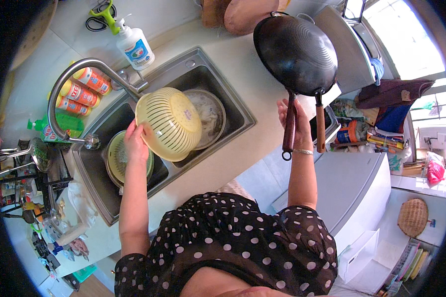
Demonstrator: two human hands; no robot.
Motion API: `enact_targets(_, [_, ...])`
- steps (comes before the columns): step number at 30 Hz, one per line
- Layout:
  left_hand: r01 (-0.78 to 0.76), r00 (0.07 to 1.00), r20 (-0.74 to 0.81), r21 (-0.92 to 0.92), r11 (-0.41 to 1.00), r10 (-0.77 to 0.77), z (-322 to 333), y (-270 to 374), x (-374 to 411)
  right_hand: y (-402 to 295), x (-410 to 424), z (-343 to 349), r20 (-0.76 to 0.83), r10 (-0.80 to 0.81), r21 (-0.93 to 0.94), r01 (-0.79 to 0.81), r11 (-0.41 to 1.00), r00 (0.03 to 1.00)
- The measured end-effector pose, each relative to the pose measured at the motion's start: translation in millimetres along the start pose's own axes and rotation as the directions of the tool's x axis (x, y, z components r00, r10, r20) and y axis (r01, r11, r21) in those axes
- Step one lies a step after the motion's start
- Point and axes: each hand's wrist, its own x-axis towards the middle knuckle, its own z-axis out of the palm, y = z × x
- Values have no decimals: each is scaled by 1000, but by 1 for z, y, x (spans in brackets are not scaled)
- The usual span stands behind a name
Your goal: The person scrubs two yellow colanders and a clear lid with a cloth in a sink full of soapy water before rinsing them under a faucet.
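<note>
My left hand (pixel 136 144) grips the rim of a pale yellow slotted plastic colander (pixel 169 124), tilted with its base facing up over the double-bowl sink (pixel 176 169). Behind it, a round metal pan or basin (pixel 210 115) with whitish contents sits in the right bowl. Nested round vessels, topped by a yellow-green strainer (pixel 118 156), occupy the left bowl. My right hand (pixel 299 120) reaches beneath the dark wooden handle of an upturned black wok (pixel 297 55). The handle crosses in front of my palm, so I cannot tell whether my fingers grip it. A lighter wooden handle (pixel 320 128) is alongside.
A curved faucet (pixel 54 92) arches over the left bowl. Near the wall stand a white pump bottle (pixel 135 48), orange containers (pixel 80 94) and a green bottle (pixel 65 124). Wooden boards (pixel 247 15) lean at the back. Utensils (pixel 29 159) crowd the left; a white appliance (pixel 349 185) stands right.
</note>
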Motion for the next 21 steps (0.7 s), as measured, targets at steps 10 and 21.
enact_targets(10, [-21,999,-39,-51,998,19,7,3,1,69,9,-64,-229,-275,204,322,924,934])
enact_targets(21, [-90,982,-158,116,989,107,15,4,-2,238,116,55,225,244,-832,316,-455,943])
